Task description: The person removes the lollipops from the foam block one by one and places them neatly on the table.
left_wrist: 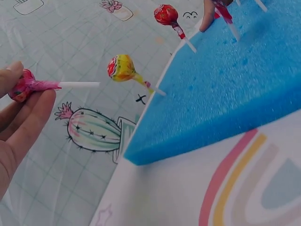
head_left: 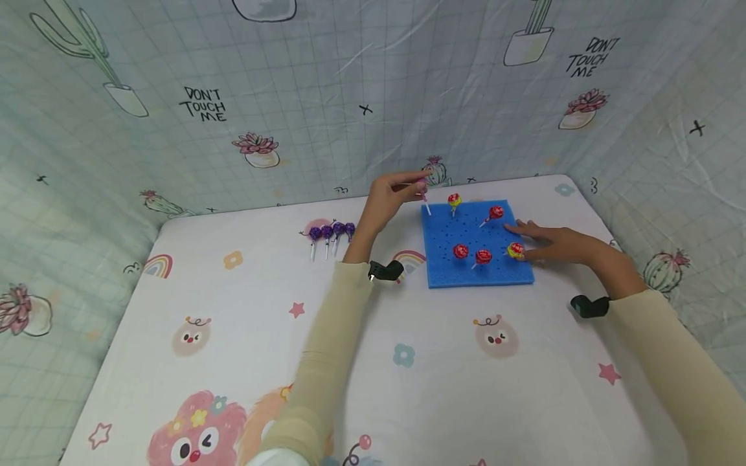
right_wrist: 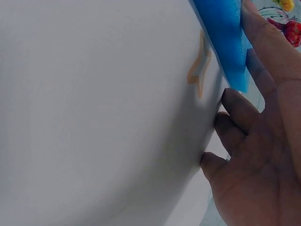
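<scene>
My left hand (head_left: pixel 387 197) pinches a pink-wrapped lollipop (left_wrist: pixel 43 85) by its candy end, with the white stick free. In the head view that stick slants down over the back left corner of a blue foam board (head_left: pixel 443 277). At the board's right edge, my right hand (head_left: pixel 562 246) rests with fingers extended; some fingertips touch the table in the right wrist view. Beside its thumb stands a yellow-and-red lollipop (head_left: pixel 516 250). Another yellow one (head_left: pixel 454 200) is stuck in near the back edge. Three red lollipops (head_left: pixel 460 251) also stand in the foam, some tilted.
Several purple lollipops (head_left: pixel 315 233) lie in a row on the table, left of my left forearm. The white patterned table (head_left: pixel 350 388) meets a hanging cloth (head_left: pixel 326 84) with cactus drawings behind the board and along the sides. Small holes dot the foam.
</scene>
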The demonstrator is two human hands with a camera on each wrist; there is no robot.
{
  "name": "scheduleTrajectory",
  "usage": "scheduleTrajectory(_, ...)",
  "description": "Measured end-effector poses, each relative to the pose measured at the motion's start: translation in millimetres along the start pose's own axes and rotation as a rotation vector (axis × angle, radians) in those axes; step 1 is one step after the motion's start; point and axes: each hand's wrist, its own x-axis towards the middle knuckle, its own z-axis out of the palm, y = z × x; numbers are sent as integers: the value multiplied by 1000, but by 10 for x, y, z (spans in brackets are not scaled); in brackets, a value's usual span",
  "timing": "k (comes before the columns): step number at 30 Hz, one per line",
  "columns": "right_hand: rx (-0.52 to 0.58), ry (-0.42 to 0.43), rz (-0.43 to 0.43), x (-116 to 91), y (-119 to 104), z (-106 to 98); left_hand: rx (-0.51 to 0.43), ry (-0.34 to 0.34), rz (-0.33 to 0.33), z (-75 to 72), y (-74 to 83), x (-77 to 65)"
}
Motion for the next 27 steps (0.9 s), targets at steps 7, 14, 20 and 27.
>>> scheduleTrajectory(7, -6, 1, -6, 8, -11, -20, 177, 40, -10, -96, 65, -58)
scheduleTrajectory(14, -18, 0, -2, 7, -28, -26, 246, 47, -15, -270, -110, -74)
scheduleTrajectory(20, -16, -3, 7, 20, 4, -12, 271, 67, -39, -439, -93, -173)
scheduleTrajectory(27, -11, -3, 0, 8, -2, -7, 314, 84, -88, -643, -70, -268)
